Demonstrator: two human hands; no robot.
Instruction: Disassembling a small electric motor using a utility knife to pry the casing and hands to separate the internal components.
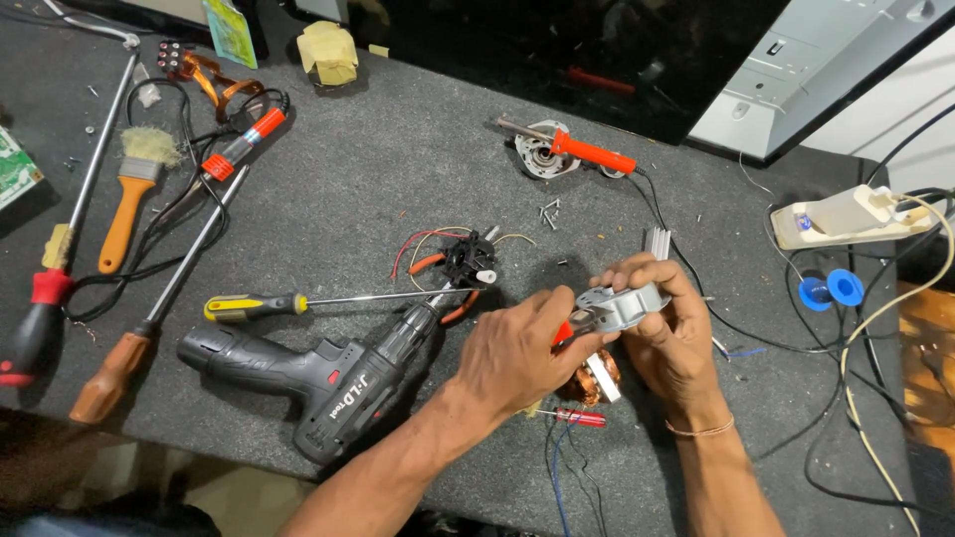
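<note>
My right hand (668,336) grips a grey metal motor housing (625,306) from behind, over a copper-wound motor core (595,378) lying on the mat. My left hand (517,350) presses against the housing's left side with a small red-handled tool (563,332) pinched between its fingers; the tool's tip is hidden. Just left of my hands lies a black cordless drill (318,370). A black plastic part with red and orange wires (463,261) sits above the drill's chuck.
A yellow-black screwdriver (288,302), an orange soldering iron (582,151) on a metal part, loose screws (549,213), a paintbrush (131,199), long screwdrivers (60,268) at left, tape rolls (831,290), a power strip (846,219) and cables at right. Dark mat edge runs along the bottom.
</note>
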